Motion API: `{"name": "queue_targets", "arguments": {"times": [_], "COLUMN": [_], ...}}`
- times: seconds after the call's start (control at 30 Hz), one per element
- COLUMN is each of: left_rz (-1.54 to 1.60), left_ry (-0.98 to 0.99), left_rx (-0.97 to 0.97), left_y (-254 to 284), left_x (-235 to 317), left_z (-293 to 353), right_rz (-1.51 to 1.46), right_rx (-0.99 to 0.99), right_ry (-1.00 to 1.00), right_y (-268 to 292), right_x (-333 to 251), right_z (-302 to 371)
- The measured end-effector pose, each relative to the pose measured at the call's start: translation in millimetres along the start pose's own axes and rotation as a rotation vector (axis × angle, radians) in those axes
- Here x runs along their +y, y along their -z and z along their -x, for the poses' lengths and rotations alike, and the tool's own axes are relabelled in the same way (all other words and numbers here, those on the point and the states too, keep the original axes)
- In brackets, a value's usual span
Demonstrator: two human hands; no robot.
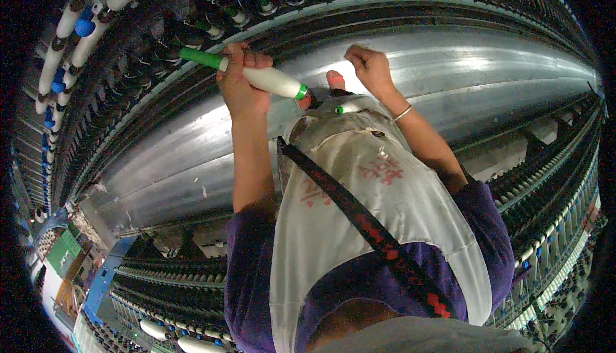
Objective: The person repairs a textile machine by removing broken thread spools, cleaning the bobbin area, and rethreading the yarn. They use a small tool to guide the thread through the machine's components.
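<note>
Basically, white-yarn bobbin w/ green ends (273, 82) is gripped, tilted, in L hand (246, 87) above metal floor (173, 167); R hand (369, 69) half-curled, can't tell if shut; 2nd green-ended bobbin (340, 110) at apron (410, 205) front.

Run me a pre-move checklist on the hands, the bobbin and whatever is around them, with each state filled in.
1. Left hand secure on the white-and-green bobbin: ok, fingers wrapped around it.
2. Right hand apart from that bobbin: ok, a gap shows between them.
3. Thread in the right fingers: cannot tell; they are curled and any strand is too fine to see.
4. Dark strap away from both hands: ok, it lies across the white apron.
5. Green-ended tube at the apron front secured: cannot tell, only its end shows.
</note>
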State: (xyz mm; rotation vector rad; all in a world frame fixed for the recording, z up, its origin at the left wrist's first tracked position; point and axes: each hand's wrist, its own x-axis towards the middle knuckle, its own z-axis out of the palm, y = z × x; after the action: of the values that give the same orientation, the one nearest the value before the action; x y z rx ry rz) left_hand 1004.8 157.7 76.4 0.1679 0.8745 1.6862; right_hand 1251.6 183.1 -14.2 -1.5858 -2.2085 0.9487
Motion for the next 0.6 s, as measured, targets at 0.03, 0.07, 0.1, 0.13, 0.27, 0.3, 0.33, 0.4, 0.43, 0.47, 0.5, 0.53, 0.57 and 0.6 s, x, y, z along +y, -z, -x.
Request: {"name": "queue_targets", "arguments": {"times": [0.03,0.07,0.1,0.13,0.27,0.3,0.33,0.4,0.43,0.47,0.5,0.53,0.57,0.6], "left_rz": [-0.058,-0.189,-0.107,-0.036,0.165,0.257,0.218,0.200,0.233,0.202,0.162,0.121,0.054,-0.048], "left_ry": [-0.033,-0.025,0.047,0.120,0.324,0.373,0.372,0.432,0.455,0.491,0.496,0.500,0.532,0.521], "left_rx": [0.060,0.056,-0.067,-0.143,-0.352,-0.426,-0.453,-0.510,-0.539,-0.511,-0.504,-0.498,-0.455,-0.455], "left_y": [1,1,0,0,-9,-11,-14,-19,-21,-23,-25,-27,-30,-34], "left_x": [3,5,6,6,-11,-17,-22,-28,-29,-28,-26,-24,-23,-24], "left_z": [-1,0,1,3,12,14,16,19,20,22,22,23,23,22], "right_rz": [0.175,-0.034,-0.249,-0.192,-0.332,-0.366,-0.493,-0.211,-0.099,0.004,0.153,0.054,0.000,-0.115], "right_rx": [-0.023,-0.138,-0.187,-0.228,-0.556,-0.242,-0.010,0.342,0.375,0.406,0.361,0.432,0.425,0.478], "right_ry": [0.017,0.055,0.106,0.367,0.064,0.070,0.260,0.449,0.517,0.553,0.582,0.613,0.644,0.686], "right_y": [-9,-18,-21,-23,24,40,57,77,78,78,77,75,71,65], "right_x": [4,4,5,2,-20,-34,-46,-80,-95,-106,-112,-113,-111,-107], "right_z": [3,13,23,33,56,58,46,29,20,11,5,0,-5,-11]}}
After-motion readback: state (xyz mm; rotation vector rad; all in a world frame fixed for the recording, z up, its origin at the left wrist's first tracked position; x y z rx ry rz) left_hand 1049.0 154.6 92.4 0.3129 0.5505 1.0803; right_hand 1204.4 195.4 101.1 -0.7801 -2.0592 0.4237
